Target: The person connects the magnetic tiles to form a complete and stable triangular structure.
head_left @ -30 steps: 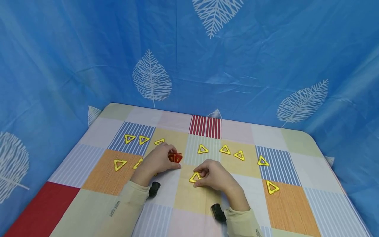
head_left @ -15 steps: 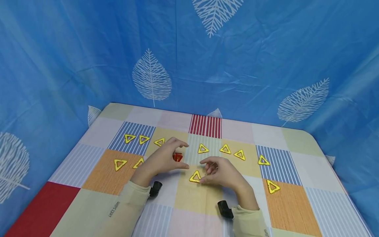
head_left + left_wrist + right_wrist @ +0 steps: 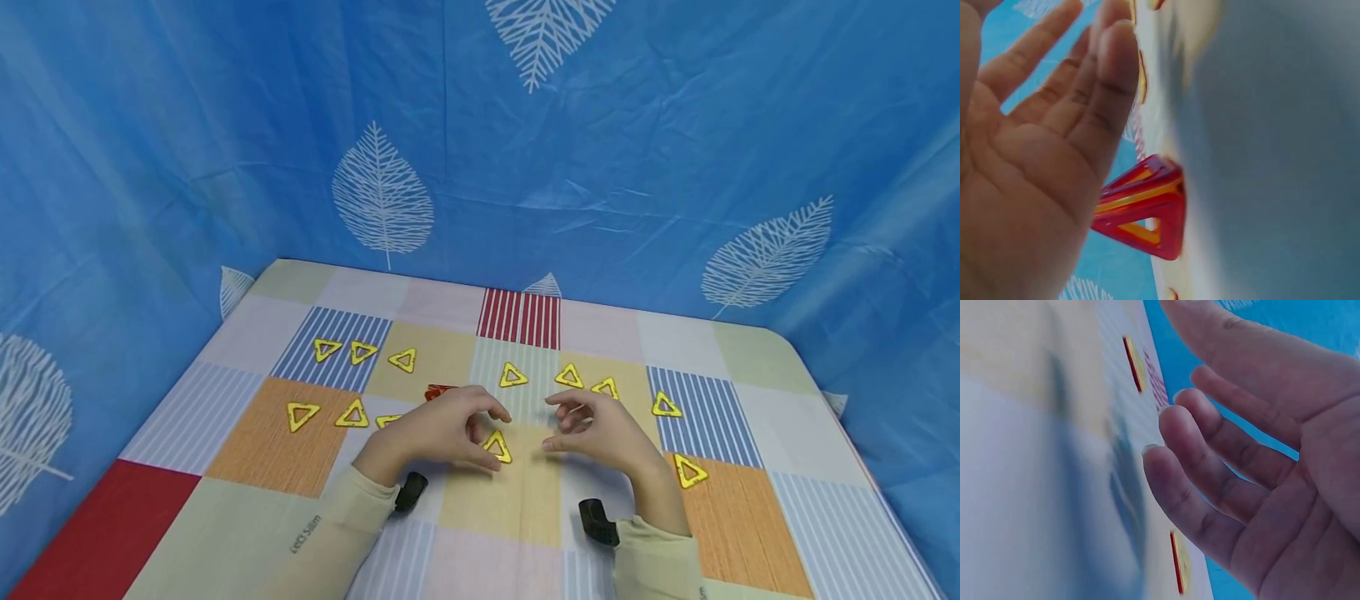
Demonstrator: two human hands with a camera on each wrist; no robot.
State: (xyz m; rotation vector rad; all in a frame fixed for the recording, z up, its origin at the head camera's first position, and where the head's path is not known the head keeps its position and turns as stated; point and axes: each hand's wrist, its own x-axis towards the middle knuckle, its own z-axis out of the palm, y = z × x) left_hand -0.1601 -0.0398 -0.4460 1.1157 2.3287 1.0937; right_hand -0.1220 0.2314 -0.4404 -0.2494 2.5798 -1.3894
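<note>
My left hand (image 3: 450, 425) hovers over a yellow triangle tile (image 3: 501, 452) with its fingers and thumb apart; the hand hides part of the tile. To the right, my right hand (image 3: 603, 429) holds nothing, its fingers loosely bent above the table. Behind the left hand stands a small red pyramid built of triangle tiles (image 3: 437, 390), mostly hidden in the head view. In the left wrist view the red pyramid (image 3: 1154, 215) shows beyond the palm, apart from it. A tile lying flat (image 3: 1135, 364) appears edge-on beyond the fingers in the right wrist view.
Several yellow triangles lie flat on the left side, among them one on the orange patch (image 3: 302, 416). More yellow triangles are spread at the right, including one near the right edge (image 3: 688, 472). A blue curtain (image 3: 480, 167) hangs behind the patchwork-covered table (image 3: 502, 558).
My right hand has let go of the yellow triangle and drawn back to the right. My left hand has left the red pyramid and moved right and nearer, over that triangle.
</note>
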